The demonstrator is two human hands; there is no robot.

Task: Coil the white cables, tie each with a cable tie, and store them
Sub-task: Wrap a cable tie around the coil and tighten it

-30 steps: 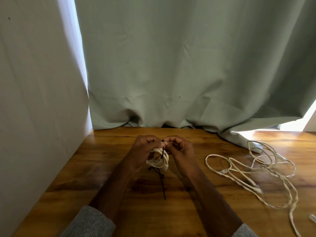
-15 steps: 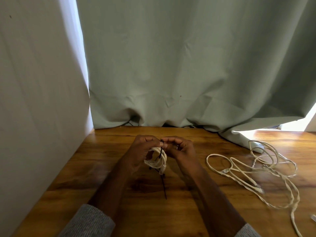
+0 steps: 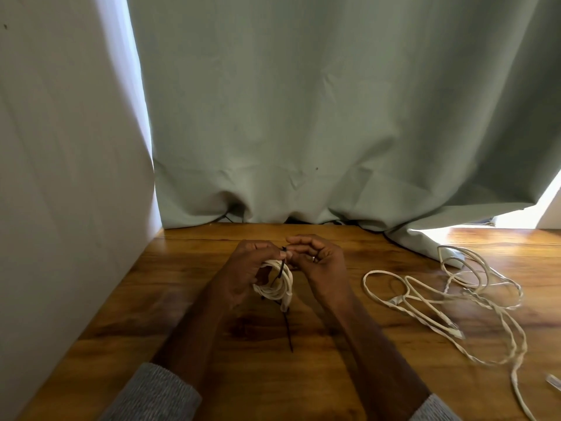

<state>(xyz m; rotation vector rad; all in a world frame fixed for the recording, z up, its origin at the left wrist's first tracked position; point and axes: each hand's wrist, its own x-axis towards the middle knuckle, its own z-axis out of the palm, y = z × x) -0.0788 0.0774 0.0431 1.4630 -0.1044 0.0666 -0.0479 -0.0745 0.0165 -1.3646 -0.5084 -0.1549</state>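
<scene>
A small coil of white cable (image 3: 275, 284) is held just above the wooden table (image 3: 182, 299), and my left hand (image 3: 246, 268) grips it from the left. A black cable tie (image 3: 281, 268) crosses the coil; its long tail (image 3: 288, 332) hangs down toward me. My right hand (image 3: 315, 260) sits close on the right with curled fingers, thumb and forefinger pinching at the tie's upper end beside my left thumb. The exact contact is too small to see clearly. Loose white cables (image 3: 473, 293) lie tangled on the table to the right.
A grey-green curtain (image 3: 303, 117) hangs along the table's back edge, and its hem drapes onto the table at the right rear. A pale wall (image 3: 60, 177) closes the left side. A small clear object (image 3: 554, 382) lies at the right edge.
The coil has turned slightly in my left hand and shows more of its loops. My right hand has shifted a little right at the tie's top. The loose cables have not moved.
</scene>
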